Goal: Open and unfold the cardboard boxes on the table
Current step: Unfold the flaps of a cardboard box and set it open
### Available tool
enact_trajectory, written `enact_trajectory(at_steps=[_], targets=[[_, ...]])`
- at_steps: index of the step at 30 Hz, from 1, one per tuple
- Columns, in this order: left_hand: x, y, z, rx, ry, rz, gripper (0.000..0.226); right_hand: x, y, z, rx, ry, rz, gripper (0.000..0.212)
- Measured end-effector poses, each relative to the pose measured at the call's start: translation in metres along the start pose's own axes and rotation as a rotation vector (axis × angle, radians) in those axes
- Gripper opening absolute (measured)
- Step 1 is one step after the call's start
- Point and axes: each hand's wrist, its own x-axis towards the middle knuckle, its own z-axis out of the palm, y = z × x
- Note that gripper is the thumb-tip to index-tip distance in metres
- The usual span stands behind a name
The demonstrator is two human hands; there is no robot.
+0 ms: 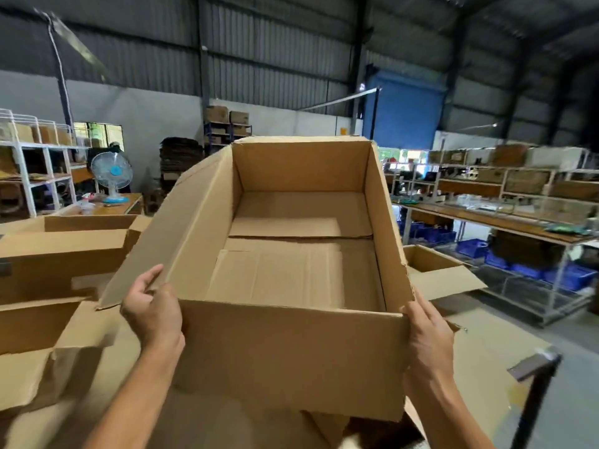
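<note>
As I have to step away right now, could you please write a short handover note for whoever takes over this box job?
Left hand: grips the near left corner of the large brown cardboard box, by its side flap.
Right hand: grips the near right corner.
The box is held between them, tilted toward the person.
Done: its top is open.
Left: its bottom flaps are closed and need unfolding. The open brown cardboard box on the left and the open brown cardboard box on the right remain too.
</note>
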Motion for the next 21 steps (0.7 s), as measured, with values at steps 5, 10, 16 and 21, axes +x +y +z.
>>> enact_trajectory(at_steps=[5, 10, 16, 21], targets=[[-0.031, -0.011, 0.091, -0.038, -0.176, 0.023, 0.037, 0.040, -0.028, -0.062, -0.048, 0.170, -0.082, 0.069], [-0.090, -0.026, 0.182, -0.076, -0.433, 0.013, 0.041, 0.080, -0.056, -0.138, -0.006, 0.323, -0.135, 0.055], [-0.174, -0.056, 0.285, -0.113, -0.535, -0.060, 0.039, 0.135, -0.057, -0.231, 0.019, 0.519, -0.147, 0.050], [-0.244, -0.077, 0.374, -0.106, -0.628, -0.126, 0.037, 0.186, -0.056, -0.303, 0.056, 0.613, -0.124, 0.039]])
